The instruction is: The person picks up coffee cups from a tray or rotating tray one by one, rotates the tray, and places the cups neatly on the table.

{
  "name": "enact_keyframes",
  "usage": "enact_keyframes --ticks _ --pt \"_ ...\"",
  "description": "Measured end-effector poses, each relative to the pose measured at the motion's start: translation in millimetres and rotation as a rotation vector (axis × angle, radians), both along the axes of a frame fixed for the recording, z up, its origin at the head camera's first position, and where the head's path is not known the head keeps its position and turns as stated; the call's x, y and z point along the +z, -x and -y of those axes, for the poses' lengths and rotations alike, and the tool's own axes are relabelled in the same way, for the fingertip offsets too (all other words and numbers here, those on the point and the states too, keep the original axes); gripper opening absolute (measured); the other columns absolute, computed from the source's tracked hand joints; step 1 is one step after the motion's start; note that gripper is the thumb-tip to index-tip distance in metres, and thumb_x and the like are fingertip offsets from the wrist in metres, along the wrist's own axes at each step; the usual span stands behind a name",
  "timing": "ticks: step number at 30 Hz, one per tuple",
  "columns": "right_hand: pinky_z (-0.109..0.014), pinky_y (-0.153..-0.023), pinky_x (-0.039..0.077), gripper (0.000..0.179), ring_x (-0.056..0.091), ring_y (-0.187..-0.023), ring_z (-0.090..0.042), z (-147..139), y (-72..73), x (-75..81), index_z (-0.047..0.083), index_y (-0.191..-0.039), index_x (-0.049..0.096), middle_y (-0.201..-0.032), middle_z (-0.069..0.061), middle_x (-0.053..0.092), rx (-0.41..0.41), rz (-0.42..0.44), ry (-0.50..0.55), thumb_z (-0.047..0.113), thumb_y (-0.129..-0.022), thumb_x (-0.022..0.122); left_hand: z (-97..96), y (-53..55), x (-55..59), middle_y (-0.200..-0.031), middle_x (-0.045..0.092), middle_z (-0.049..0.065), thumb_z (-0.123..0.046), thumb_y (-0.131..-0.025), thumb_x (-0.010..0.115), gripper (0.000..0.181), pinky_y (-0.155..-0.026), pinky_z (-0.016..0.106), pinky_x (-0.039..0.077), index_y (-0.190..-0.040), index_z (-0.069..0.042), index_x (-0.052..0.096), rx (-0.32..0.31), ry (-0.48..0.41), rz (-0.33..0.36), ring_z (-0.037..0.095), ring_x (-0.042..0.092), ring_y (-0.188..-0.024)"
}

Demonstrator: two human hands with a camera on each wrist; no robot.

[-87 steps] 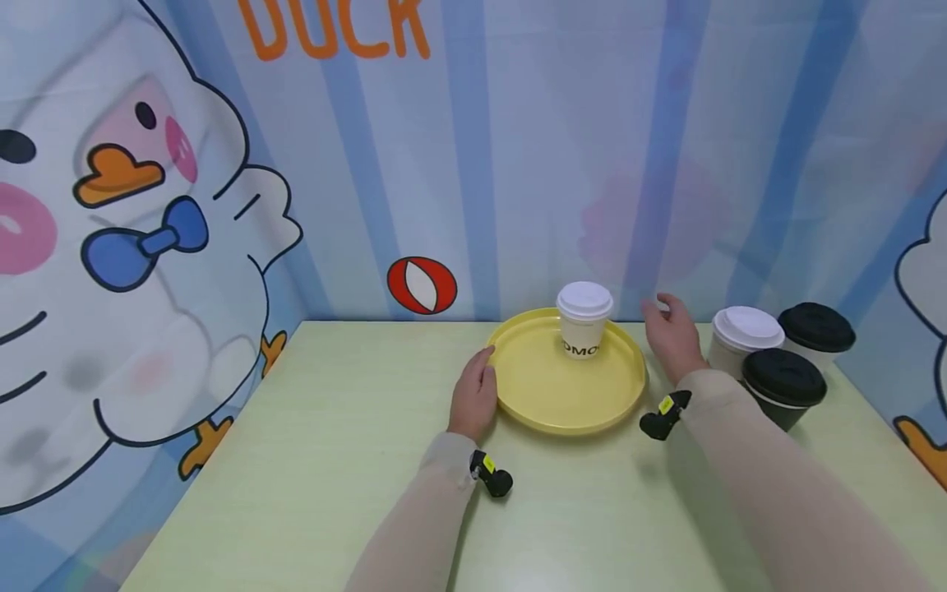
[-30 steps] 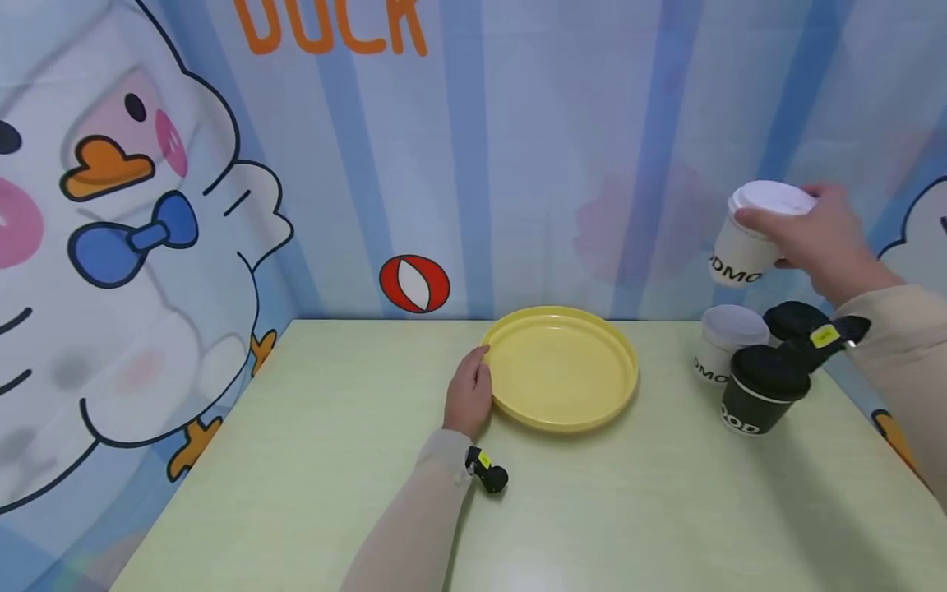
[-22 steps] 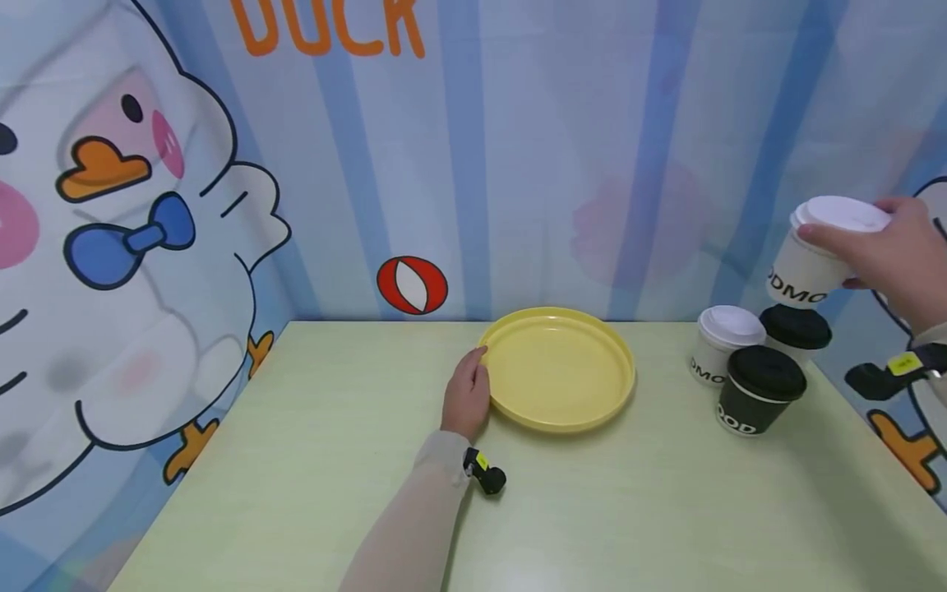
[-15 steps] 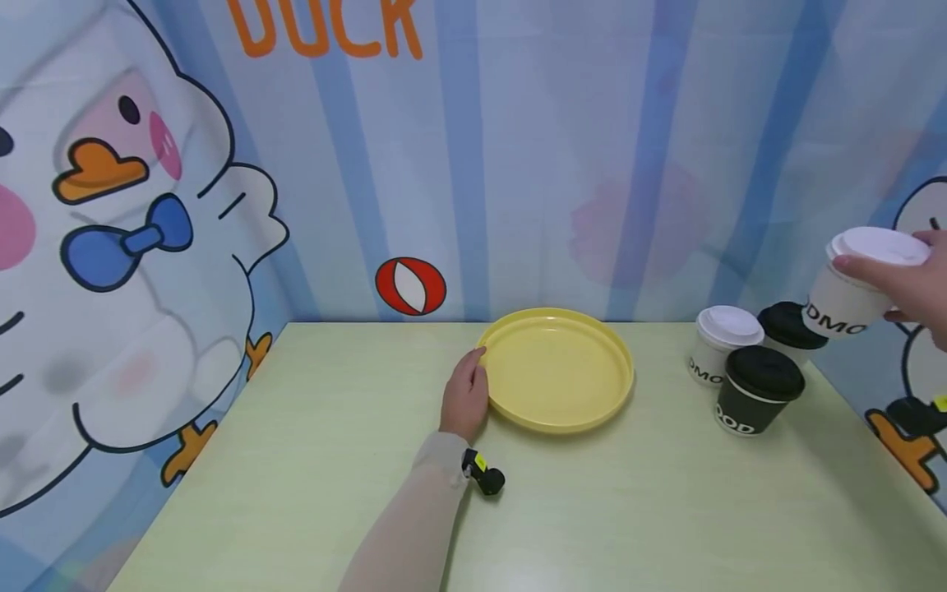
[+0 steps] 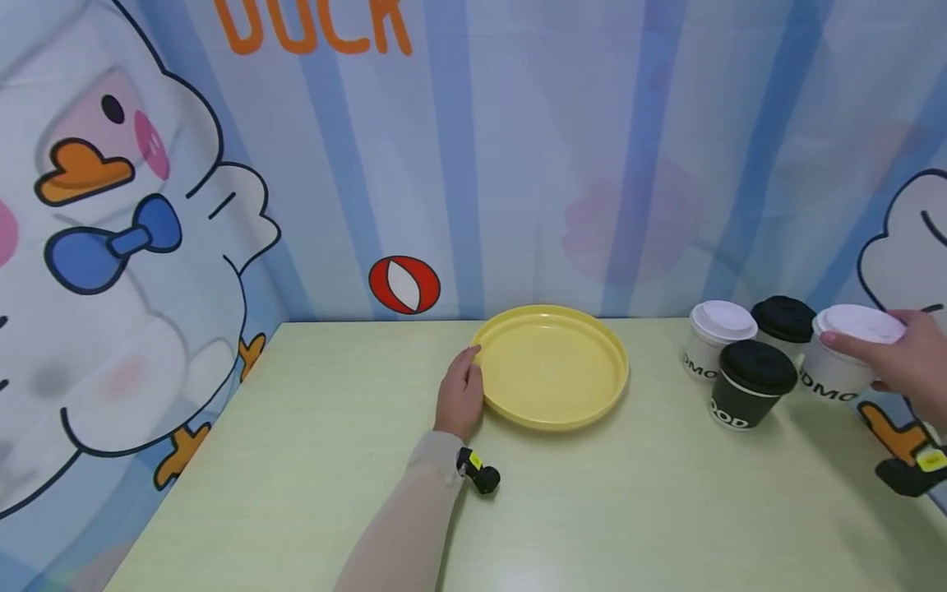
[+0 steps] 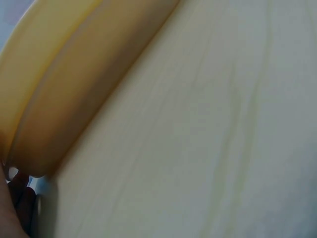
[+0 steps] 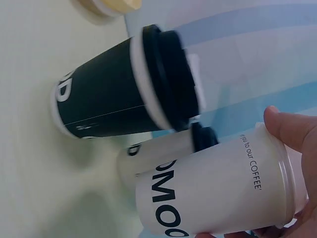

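My right hand (image 5: pixel 917 358) grips a white paper coffee cup (image 5: pixel 832 370) with a white lid, thumb and fingers around its top just below and at the lid. In the right wrist view the cup's dark lettering shows, with the hand at its lid end. The cup is upright, low at the table's right side, beside the other cups. My left hand (image 5: pixel 460 395) holds the left rim of a round yellow plate (image 5: pixel 551 370), which has nothing on it. In the left wrist view some fingers (image 6: pixel 22 198) reach under the plate's edge, partly hidden.
Close together stand a white cup with a white lid (image 5: pixel 716 337), a dark cup with a black lid (image 5: pixel 750 390), and a white cup with a black lid (image 5: pixel 783 321). A printed cloth (image 5: pixel 518 164) hangs behind the pale table (image 5: pixel 355 427).
The cup that stood on the plate has been lifted off. My right hand has carried it right and then down beside the other cups. My left hand stays at the plate's rim.
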State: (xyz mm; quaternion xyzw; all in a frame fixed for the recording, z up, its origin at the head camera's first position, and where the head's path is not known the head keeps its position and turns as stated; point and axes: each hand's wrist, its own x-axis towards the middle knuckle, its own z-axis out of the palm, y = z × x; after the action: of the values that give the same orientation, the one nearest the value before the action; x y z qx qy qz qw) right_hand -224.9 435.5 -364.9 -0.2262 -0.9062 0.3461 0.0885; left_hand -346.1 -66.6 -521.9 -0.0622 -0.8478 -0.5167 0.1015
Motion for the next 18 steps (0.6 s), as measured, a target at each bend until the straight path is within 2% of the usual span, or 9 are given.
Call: enact_keyframes --ticks 6,8,11,13,15,18 --pt "-0.073 -0.091 0.047 0.101 0.033 -0.111 -0.063 -1.9 -2.1 -25.7 -0.022 -0.147 0.004 -0.143 -0.049 0.015 0.088 -0.034 0.012 0.048 -0.099 0.058 1.3 2.1 -3.5 -0.155 0.046 0.001 -0.026 -0.109 0.038 0.043 -0.120 0.038 0.031 -0.150 -0.018 0.051 -0.006 -0.009 -0.019 0.019 0.038 -0.146" --pt "-0.067 -0.080 0.054 0.101 0.033 -0.108 -0.061 -3.4 -2.6 -32.4 -0.023 -0.146 0.004 -0.141 -0.049 0.015 0.097 -0.039 0.002 0.047 -0.098 0.059 1.1 2.9 -5.4 -0.155 0.046 0.001 -0.026 -0.109 0.037 0.044 -0.120 0.037 0.031 -0.150 -0.018 0.051 -0.009 -0.002 -0.022 0.019 0.038 -0.146" --pt "-0.060 -0.072 0.057 0.103 0.034 -0.106 -0.061 -6.6 -2.1 -41.0 -0.024 -0.145 0.003 -0.139 -0.049 0.015 0.105 -0.042 -0.005 0.048 -0.098 0.059 0.9 3.3 -6.6 -0.155 0.046 0.002 -0.027 -0.108 0.037 0.044 -0.120 0.037 0.031 -0.149 -0.018 0.051 -0.012 0.001 -0.022 0.019 0.038 -0.146" --pt "-0.061 -0.073 0.057 0.106 0.033 -0.108 -0.062 -8.8 -0.7 -45.2 -0.023 -0.146 0.001 -0.140 -0.050 0.014 0.097 -0.037 0.004 0.052 -0.097 0.059 1.0 2.9 -6.3 -0.155 0.046 0.001 -0.027 -0.109 0.037 0.044 -0.120 0.038 0.031 -0.150 -0.018 0.051 -0.011 0.001 -0.021 0.019 0.038 -0.146" --pt "-0.068 -0.083 0.053 0.109 0.033 -0.110 -0.063 -10.6 1.2 -49.0 -0.021 -0.147 -0.001 -0.142 -0.050 0.012 0.089 -0.029 0.018 0.055 -0.096 0.058 1.0 2.3 -5.1 -0.155 0.046 0.001 -0.028 -0.109 0.037 0.044 -0.120 0.038 0.031 -0.150 -0.019 0.050 -0.010 -0.003 -0.017 0.019 0.038 -0.146" --pt "-0.073 -0.090 0.046 0.110 0.031 -0.114 -0.064 -12.8 3.6 -53.9 -0.020 -0.148 -0.004 -0.144 -0.051 0.009 0.082 -0.029 0.042 0.055 -0.096 0.058 1.1 1.5 -3.4 -0.156 0.045 0.000 -0.027 -0.109 0.038 0.043 -0.120 0.037 0.031 -0.150 -0.019 0.050 -0.008 -0.007 -0.008 0.018 0.037 -0.146"
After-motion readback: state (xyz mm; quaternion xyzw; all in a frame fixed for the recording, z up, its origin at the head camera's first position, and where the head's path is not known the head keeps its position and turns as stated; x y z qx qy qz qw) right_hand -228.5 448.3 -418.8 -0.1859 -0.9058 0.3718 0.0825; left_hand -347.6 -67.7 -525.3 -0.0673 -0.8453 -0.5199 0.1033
